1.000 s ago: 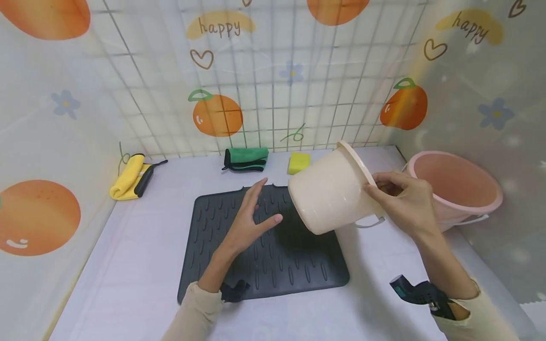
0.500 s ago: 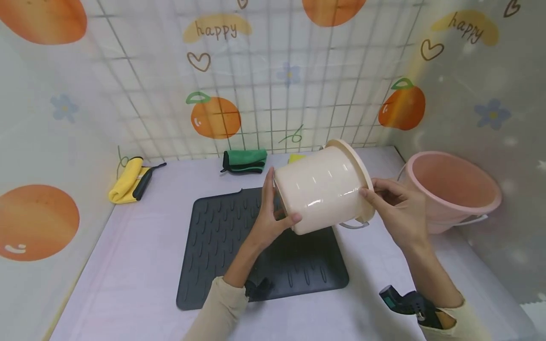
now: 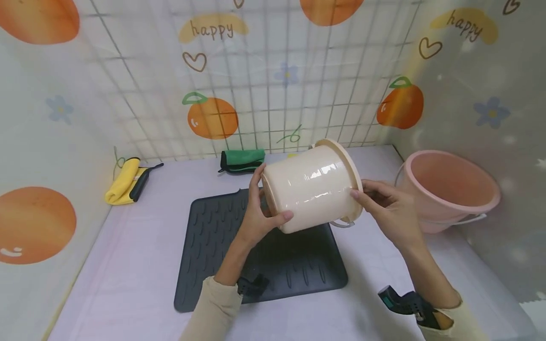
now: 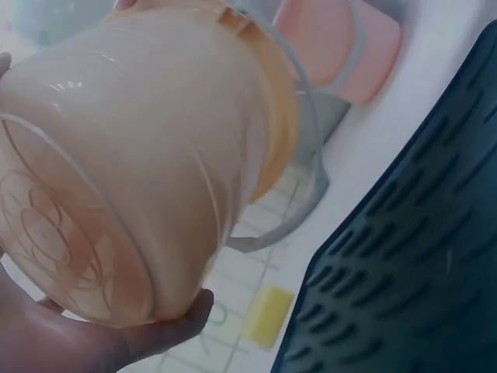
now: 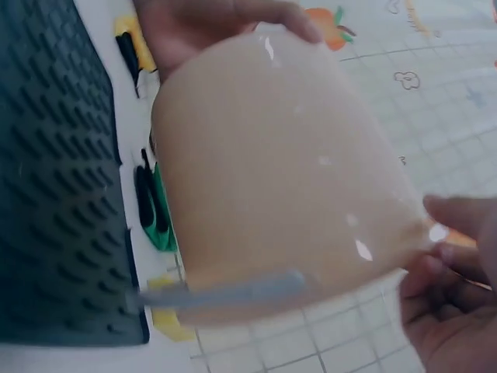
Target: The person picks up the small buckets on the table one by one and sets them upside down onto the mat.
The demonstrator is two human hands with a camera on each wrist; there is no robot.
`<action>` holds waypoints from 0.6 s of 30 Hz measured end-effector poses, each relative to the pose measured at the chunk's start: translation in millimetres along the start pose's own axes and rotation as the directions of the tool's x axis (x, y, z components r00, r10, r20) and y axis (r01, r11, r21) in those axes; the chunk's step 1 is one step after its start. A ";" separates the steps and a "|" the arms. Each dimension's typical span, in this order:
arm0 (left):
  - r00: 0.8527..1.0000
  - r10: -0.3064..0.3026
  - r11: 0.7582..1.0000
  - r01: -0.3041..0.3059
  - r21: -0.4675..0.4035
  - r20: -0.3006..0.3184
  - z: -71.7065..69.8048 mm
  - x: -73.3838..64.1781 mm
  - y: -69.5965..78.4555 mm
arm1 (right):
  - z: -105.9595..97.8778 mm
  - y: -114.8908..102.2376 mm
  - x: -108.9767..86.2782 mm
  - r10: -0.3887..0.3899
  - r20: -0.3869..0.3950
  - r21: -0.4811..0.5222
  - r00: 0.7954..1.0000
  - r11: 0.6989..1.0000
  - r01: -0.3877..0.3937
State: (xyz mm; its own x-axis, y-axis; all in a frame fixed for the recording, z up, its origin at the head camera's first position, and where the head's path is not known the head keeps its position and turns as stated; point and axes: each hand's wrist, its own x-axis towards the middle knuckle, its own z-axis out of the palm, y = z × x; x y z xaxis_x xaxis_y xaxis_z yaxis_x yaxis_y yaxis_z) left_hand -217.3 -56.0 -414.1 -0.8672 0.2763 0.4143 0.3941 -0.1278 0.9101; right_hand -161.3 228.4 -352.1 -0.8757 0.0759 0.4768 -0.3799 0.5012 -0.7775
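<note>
A cream plastic bucket (image 3: pixel 311 184) is held tilted on its side above the dark drying mat (image 3: pixel 204 265), its rim toward the right. My left hand (image 3: pixel 260 215) grips the base end, with the thumb on the near side and the fingers round the far side. At the rim my right hand (image 3: pixel 390 208) pinches the edge between thumb and fingers. The bucket's grey handle (image 4: pixel 314 155) hangs loose in the left wrist view, where the round moulded base faces the camera. The inside of the bucket is hidden.
A larger pink bucket (image 3: pixel 431 218) stands at the right. At the back lie a folded green cloth (image 3: pixel 243 160) and a yellow sponge (image 4: pixel 268 317), mostly hidden in the head view. A folded yellow cloth (image 3: pixel 122 184) lies at the left, and a curtained wire grid rises behind.
My left hand has come up from over the mat and taken hold of the cream bucket's base. The bucket has shifted left, covering most of the sponge, and my right hand keeps its rim.
</note>
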 end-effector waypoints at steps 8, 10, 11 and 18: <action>0.997 -0.009 0.992 0.019 0.127 -0.081 -36.6 -15.0 15.3 | 3.0 6.4 0.8 -0.177 0.241 -0.203 0.954 0.952 0.228; 0.995 -0.012 0.990 0.025 0.139 -0.097 -44.7 -19.6 18.4 | 5.0 7.8 -1.4 -0.183 0.280 -0.253 0.942 0.933 0.257; 0.995 -0.016 0.989 0.030 0.144 -0.101 -48.2 -22.0 19.7 | 6.4 8.7 -2.5 -0.183 0.302 -0.272 0.936 0.924 0.268; 0.995 -0.011 0.986 0.028 0.166 -0.099 -74.0 -35.8 33.9 | 25.2 18.4 -14.3 -0.163 0.450 -0.292 0.878 0.902 0.317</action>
State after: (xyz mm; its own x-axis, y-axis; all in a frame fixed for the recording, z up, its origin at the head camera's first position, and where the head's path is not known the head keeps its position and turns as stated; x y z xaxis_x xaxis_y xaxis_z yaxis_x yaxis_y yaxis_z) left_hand -195.5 -140.7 -398.3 -0.8974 0.1825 0.4018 0.4151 0.0402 0.9089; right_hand -163.3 214.8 -383.6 -0.8414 -0.4023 0.3608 -0.5329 0.7282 -0.4309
